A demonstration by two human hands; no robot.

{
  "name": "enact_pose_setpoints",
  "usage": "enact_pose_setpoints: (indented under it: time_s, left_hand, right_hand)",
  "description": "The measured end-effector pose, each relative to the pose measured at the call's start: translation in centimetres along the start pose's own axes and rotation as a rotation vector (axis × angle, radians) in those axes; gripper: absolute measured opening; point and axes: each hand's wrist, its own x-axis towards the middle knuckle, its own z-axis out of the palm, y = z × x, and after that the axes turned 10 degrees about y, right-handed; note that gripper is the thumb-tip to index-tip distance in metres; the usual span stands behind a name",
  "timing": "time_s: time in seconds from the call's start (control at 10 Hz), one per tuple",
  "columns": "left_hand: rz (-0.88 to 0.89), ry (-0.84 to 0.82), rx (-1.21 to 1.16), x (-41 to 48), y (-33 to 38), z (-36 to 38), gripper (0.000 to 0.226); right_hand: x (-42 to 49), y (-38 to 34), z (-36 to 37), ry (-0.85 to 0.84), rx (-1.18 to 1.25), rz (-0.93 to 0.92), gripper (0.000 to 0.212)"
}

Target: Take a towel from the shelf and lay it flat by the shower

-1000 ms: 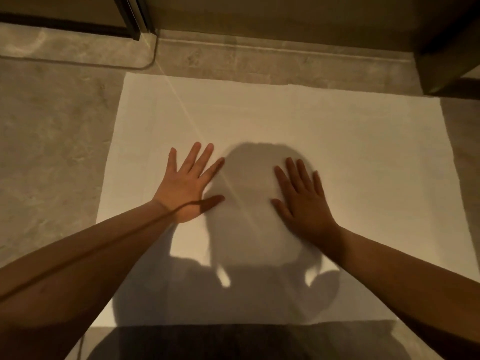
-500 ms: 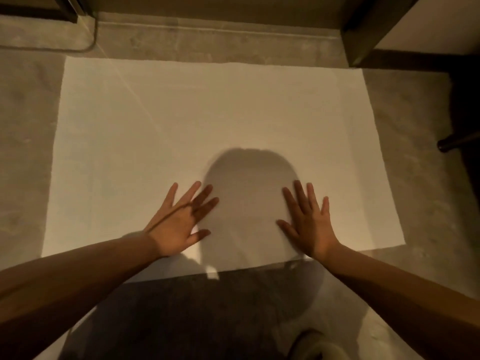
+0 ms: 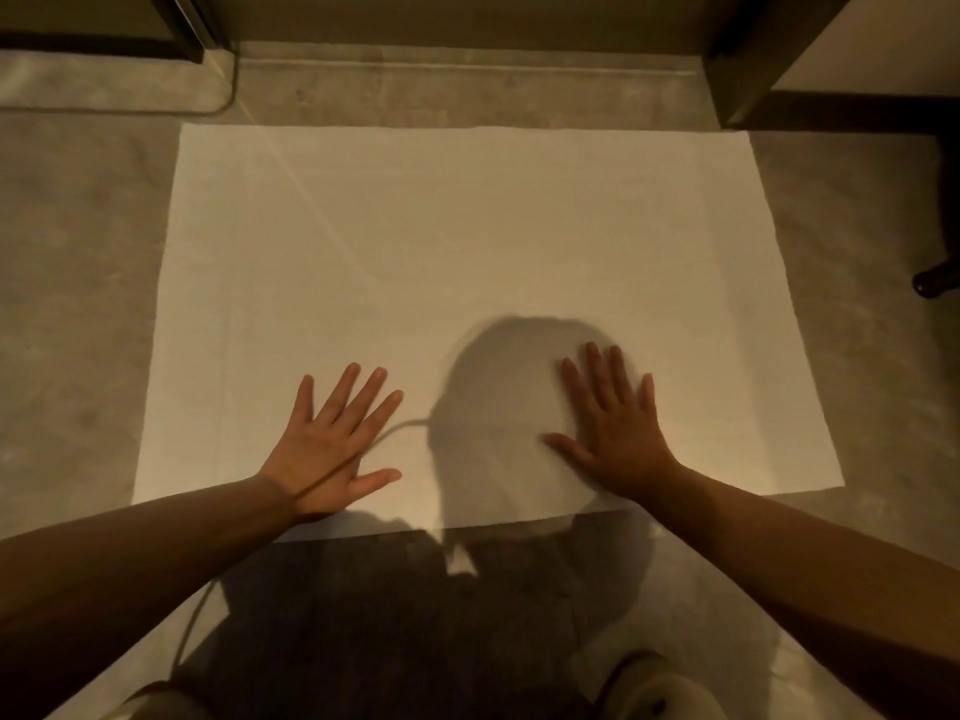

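A white towel [image 3: 467,252] lies spread flat on the grey stone floor, its far edge parallel to the raised threshold. My left hand [image 3: 332,444] rests palm down on the towel's near left part, fingers spread. My right hand [image 3: 613,433] presses flat on the near right part, inside the shadow of my head. Neither hand holds anything. The towel's near edge runs just behind my wrists.
A dark-framed glass shower door [image 3: 192,28] stands at the top left above a stone step [image 3: 467,80]. A dark cabinet corner [image 3: 748,70] sits at the top right. A dark furniture foot [image 3: 935,280] is at the right edge. My shoes [image 3: 654,688] show at the bottom.
Both hands slid back toward me along the towel, from its middle to its near edge, and have spread further apart. The whole towel is in view now.
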Motion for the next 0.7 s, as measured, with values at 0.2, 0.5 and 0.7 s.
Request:
enact_pose_setpoints:
  time_s: [0.2, 0.5, 0.7]
  left_hand:
    - [-0.002, -0.026, 0.01, -0.9, -0.5, 0.3, 0.083]
    - [-0.088, -0.27, -0.142, 0.4, -2.3, -6.6, 0.076]
    - [-0.225, -0.28, -0.125, -1.6, -6.0, -18.7, 0.073]
  right_hand:
    - [1.3, -2.4, 1.6, -0.037, -0.033, 0.006, 0.089]
    - [3.9, -6.5, -6.2, -0.255, -0.029, 0.06, 0.077]
    - [5.6, -12.0, -19.5, -0.032, 0.064, -0.065, 0.062]
